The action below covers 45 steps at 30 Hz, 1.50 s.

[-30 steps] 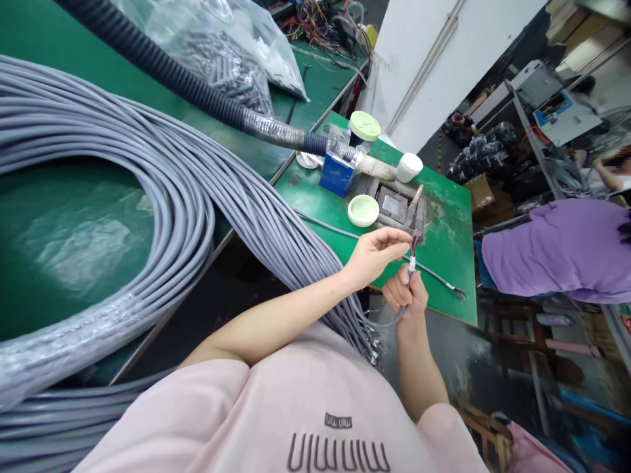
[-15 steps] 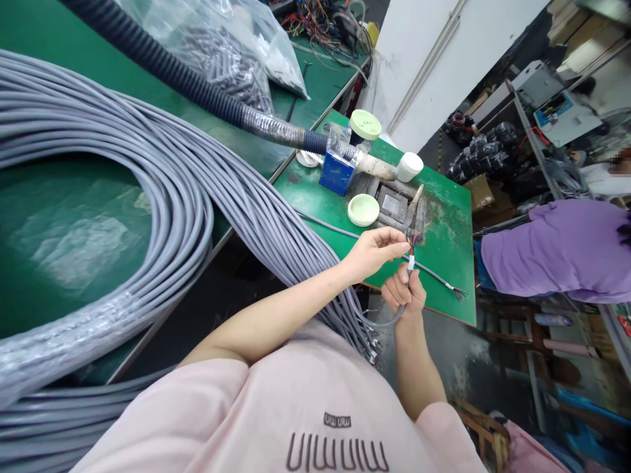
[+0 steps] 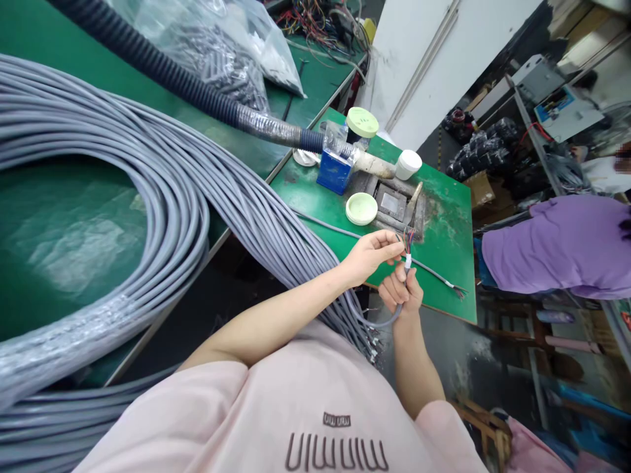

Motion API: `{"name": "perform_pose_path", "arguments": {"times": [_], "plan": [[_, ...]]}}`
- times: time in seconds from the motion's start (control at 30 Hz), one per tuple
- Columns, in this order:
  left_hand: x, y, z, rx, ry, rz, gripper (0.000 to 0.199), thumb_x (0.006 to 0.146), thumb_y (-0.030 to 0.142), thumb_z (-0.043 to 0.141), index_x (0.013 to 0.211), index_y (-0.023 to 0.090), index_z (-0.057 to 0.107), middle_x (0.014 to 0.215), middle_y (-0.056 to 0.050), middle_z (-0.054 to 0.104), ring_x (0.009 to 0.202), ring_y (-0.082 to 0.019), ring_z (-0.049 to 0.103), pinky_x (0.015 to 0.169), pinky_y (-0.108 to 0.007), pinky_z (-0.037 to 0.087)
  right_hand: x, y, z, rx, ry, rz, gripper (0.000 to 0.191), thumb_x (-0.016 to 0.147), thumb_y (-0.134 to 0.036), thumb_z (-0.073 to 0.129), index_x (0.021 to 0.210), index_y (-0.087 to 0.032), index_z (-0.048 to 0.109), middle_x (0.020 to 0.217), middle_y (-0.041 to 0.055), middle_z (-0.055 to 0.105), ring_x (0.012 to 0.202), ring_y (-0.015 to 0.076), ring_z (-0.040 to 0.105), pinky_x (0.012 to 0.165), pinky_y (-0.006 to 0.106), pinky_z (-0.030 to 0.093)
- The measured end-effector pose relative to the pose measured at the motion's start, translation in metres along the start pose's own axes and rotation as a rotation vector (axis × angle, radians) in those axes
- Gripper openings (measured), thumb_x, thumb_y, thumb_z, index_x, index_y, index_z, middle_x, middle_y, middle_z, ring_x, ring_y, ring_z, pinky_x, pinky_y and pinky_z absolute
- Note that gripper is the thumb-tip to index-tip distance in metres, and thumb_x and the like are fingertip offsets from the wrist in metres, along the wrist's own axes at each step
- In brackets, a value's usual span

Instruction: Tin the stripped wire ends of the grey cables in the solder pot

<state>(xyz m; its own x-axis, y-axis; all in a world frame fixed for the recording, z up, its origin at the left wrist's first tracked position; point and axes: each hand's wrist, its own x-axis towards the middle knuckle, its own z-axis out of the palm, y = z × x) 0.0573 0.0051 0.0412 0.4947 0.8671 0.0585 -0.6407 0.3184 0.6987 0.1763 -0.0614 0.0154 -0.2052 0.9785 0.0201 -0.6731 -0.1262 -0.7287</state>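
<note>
Coloured wires (image 3: pixel 409 243) fanned wider; one apparently bent toward left hand (image 3: pixel 373 257)

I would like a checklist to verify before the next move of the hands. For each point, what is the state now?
1. Right hand grips the grey cable below the white band: ok.
2. Left hand is at the coloured wires: ok.
3. Every wire is separated from the others: cannot tell, too small.
4. Stripped end of the second cable lies away from both hands: ok.
5. Pale green dish is uncovered: ok.
</note>
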Motion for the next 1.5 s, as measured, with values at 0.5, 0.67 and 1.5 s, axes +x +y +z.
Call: {"name": "perform_pose_path", "arguments": {"times": [0.5,0.67,1.5], "plan": [[-0.003,-0.016,-0.003,-0.014,0.099,0.059,0.028,0.07,0.036,0.079,0.081,0.014,0.065,0.076,-0.001,0.067,0.064,-0.007,0.056,0.061,-0.02,0.043,-0.002,0.004,-0.004,-0.08,0.129,0.006,0.038,0.084,-0.052,0.063,0.067,-0.023,0.045,0.034,-0.0147,0.015,0.029,0.0068,0.004,0.026,0.016,0.014],[0.0,-0.013,0.001,-0.057,0.13,0.114,0.026,0.066,0.029,0.081,0.069,0.014,0.06,0.086,-0.001,0.069,0.064,-0.006,0.055,0.062,-0.019,0.043,-0.002,0.003,-0.002,-0.076,0.116,0.009,0.038,0.084,-0.052,0.063,0.067,-0.023,0.045,0.034,-0.0151,0.015,0.029,0.0062,0.004,0.026,0.016,0.012],[-0.005,-0.001,0.001,-0.204,0.126,-0.017,0.029,0.071,0.03,0.077,0.093,0.015,0.066,0.073,0.0,0.068,0.06,-0.007,0.06,0.062,-0.021,0.048,-0.001,0.005,-0.002,-0.017,0.06,0.02,0.032,0.088,-0.047,0.06,0.071,-0.022,0.049,0.036,-0.0142,0.018,0.03,0.0058,0.008,0.028,0.015,0.016]]}}
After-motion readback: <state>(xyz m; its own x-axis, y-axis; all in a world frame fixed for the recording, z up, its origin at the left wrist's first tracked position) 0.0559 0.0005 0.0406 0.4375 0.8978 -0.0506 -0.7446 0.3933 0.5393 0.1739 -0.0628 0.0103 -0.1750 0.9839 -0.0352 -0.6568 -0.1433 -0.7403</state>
